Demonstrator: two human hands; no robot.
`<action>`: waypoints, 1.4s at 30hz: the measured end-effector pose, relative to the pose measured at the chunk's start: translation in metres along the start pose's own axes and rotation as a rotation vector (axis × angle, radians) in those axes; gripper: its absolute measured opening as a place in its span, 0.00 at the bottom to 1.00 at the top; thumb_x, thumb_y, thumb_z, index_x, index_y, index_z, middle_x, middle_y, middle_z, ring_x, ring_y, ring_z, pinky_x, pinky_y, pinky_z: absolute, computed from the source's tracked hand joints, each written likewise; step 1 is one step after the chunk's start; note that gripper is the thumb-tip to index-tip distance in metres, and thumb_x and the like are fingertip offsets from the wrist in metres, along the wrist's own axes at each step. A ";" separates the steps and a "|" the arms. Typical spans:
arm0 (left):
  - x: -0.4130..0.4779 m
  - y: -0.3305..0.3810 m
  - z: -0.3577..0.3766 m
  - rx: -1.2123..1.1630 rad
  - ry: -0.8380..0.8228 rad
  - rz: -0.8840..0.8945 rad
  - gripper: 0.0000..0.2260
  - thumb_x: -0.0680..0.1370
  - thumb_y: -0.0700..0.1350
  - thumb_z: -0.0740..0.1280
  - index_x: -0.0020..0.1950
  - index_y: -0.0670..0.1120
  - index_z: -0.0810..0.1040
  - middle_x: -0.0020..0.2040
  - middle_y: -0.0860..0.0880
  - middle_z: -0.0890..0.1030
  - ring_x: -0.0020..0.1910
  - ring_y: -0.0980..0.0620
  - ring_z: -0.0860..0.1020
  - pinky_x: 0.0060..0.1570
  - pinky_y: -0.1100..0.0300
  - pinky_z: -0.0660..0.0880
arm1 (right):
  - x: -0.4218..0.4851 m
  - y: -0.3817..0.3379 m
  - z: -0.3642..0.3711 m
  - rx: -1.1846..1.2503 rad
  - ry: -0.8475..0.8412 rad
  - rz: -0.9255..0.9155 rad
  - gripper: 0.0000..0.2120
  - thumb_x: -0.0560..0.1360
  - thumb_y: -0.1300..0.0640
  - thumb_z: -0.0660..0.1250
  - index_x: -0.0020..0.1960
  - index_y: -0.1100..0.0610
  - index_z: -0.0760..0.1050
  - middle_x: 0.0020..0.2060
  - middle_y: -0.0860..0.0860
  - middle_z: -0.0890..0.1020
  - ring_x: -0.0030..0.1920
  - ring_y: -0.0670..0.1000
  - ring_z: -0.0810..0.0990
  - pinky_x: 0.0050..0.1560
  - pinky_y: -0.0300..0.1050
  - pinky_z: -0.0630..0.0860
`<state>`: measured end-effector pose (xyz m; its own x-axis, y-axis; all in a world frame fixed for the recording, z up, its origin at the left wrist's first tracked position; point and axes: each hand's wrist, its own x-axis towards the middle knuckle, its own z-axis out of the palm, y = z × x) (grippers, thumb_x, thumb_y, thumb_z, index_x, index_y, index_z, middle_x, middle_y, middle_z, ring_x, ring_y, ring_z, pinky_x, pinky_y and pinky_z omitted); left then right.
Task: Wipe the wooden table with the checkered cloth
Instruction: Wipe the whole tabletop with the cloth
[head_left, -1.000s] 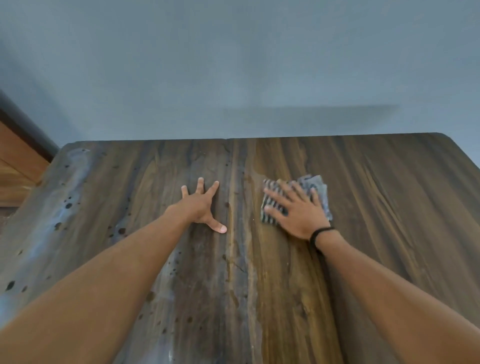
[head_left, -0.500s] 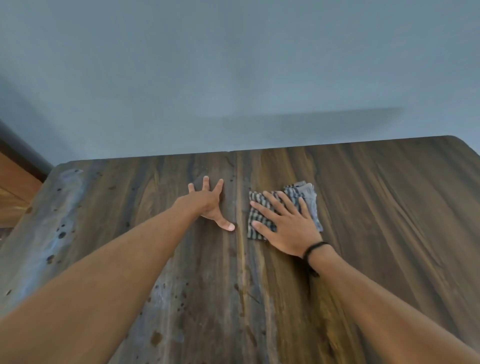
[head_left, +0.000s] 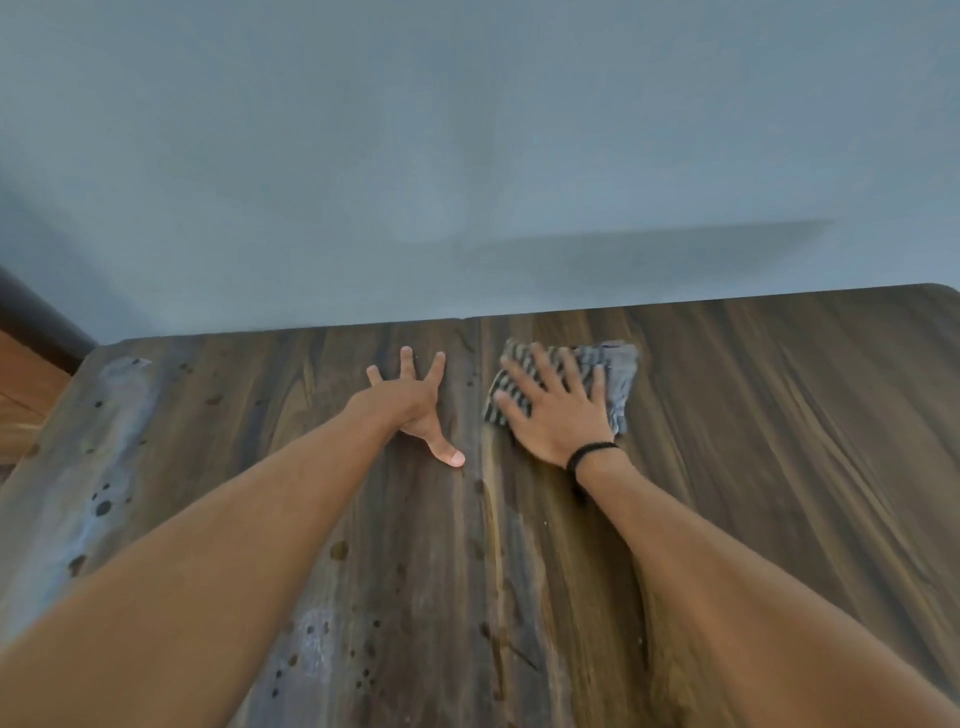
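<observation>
The checkered cloth (head_left: 613, 374) lies bunched at upper middle of the frame, near the far edge of the tabletop (head_left: 779, 441). It sits under my right hand (head_left: 558, 415), whose fingers (head_left: 540, 369) are spread flat and grip nothing, while my left hand (head_left: 410, 405) rests splayed just left. Unpinched, I judge it could slip from my palm and miss the dark spots (head_left: 103, 506) at lower left; no containers show.

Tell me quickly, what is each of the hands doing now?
Left hand: open, fingers spread flat on the table.
Right hand: open, pressing flat on the cloth.
</observation>
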<state>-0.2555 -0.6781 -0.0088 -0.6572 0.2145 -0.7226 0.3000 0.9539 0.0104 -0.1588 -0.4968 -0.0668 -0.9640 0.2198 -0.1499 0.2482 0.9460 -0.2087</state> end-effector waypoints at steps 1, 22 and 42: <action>0.002 -0.001 0.001 0.002 -0.001 0.004 0.69 0.57 0.66 0.79 0.73 0.59 0.24 0.74 0.48 0.23 0.73 0.29 0.32 0.72 0.30 0.49 | 0.000 0.006 0.003 -0.025 -0.021 -0.103 0.30 0.78 0.26 0.39 0.79 0.29 0.41 0.82 0.40 0.43 0.82 0.52 0.39 0.72 0.61 0.27; 0.016 -0.001 -0.003 0.059 -0.006 -0.002 0.72 0.53 0.68 0.80 0.70 0.58 0.21 0.72 0.46 0.21 0.70 0.26 0.29 0.70 0.27 0.46 | 0.071 0.003 -0.014 0.043 -0.032 -0.085 0.30 0.78 0.27 0.41 0.79 0.29 0.45 0.82 0.40 0.46 0.82 0.50 0.42 0.76 0.64 0.33; -0.021 -0.053 0.028 0.152 -0.025 0.075 0.69 0.58 0.66 0.79 0.72 0.58 0.22 0.73 0.52 0.22 0.74 0.34 0.31 0.72 0.31 0.52 | -0.051 -0.016 0.011 0.071 0.061 0.082 0.28 0.81 0.31 0.42 0.80 0.31 0.45 0.82 0.40 0.46 0.82 0.51 0.41 0.75 0.62 0.30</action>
<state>-0.2378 -0.7389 -0.0136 -0.6121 0.2771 -0.7406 0.4499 0.8923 -0.0380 -0.1122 -0.5259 -0.0661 -0.9436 0.3120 -0.1110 0.3307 0.9053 -0.2666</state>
